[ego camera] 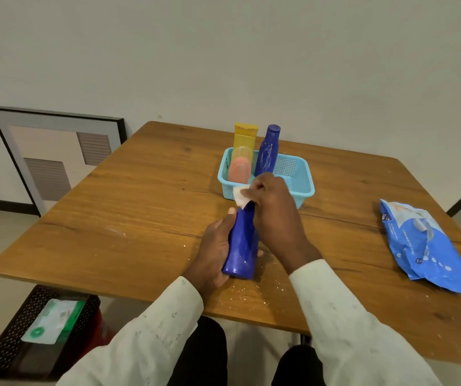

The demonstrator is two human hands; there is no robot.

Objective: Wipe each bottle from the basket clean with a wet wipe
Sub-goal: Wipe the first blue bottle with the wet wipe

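Near the table's front edge (140, 288), left hand (212, 254) grips blue bottle (242, 246) (right hand (274, 207) pinches wipe (241, 197)).

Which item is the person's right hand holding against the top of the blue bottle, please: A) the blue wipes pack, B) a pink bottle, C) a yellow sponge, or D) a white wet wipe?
D: the right hand pinches a white wet wipe at the upper end of the blue bottle, which the left hand grips lower down.
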